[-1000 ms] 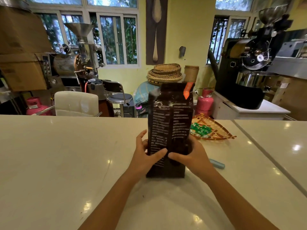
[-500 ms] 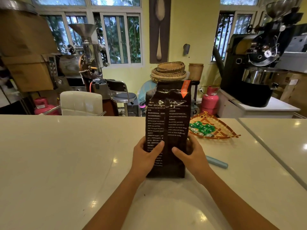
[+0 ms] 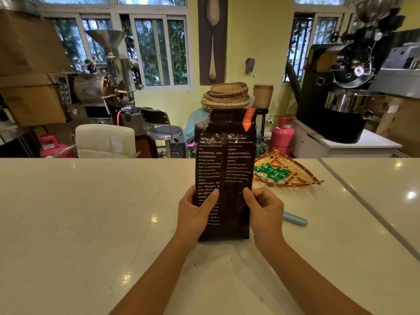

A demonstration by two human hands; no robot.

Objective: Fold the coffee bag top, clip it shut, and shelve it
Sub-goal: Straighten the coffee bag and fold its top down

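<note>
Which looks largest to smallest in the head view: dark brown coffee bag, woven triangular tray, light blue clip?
1. Dark brown coffee bag, nearest the camera
2. Woven triangular tray
3. Light blue clip, partly hidden

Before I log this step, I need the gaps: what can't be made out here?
- Light blue clip: head view, near end hidden behind the right hand.
- Coffee bag front face: turned away.
- Bag's small print: too small to read.
- Shelf: out of frame.
</note>
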